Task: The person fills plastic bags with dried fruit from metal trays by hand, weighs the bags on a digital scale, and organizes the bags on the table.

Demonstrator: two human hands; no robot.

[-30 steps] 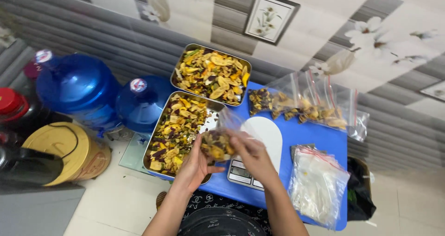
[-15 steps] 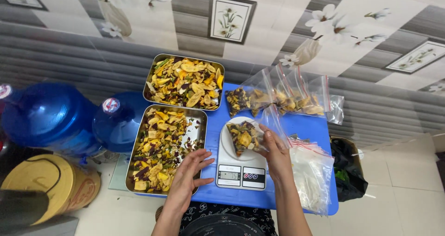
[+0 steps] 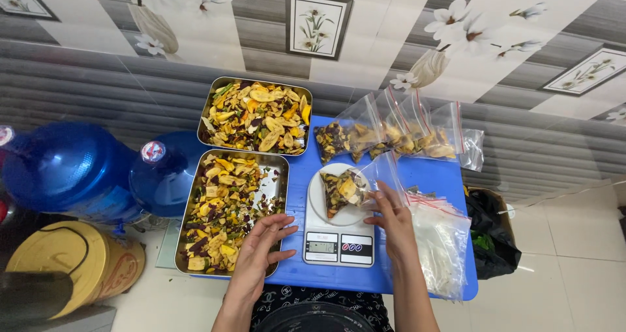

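Clear zip-top plastic bag of mixed dried fruit chips [image 3: 349,190] lies on the round white pan of the digital kitchen scale [image 3: 339,231], pinched by the right hand [image 3: 390,216]; judging by this, steady it lightly while the left hand [image 3: 261,247], grip spread, hovers over the near steel tray [image 3: 277,175].

Bright, even daylight fills the scene, shadows soft and faint under the metal trays [image 3: 277,175]. Glare glints on the clear bags [image 3: 398,120] and the blue water jug [image 3: 65,166]. Focus is sharp at centre; wide-lens bending curves the wall [image 3: 98,77] lines toward the edges.
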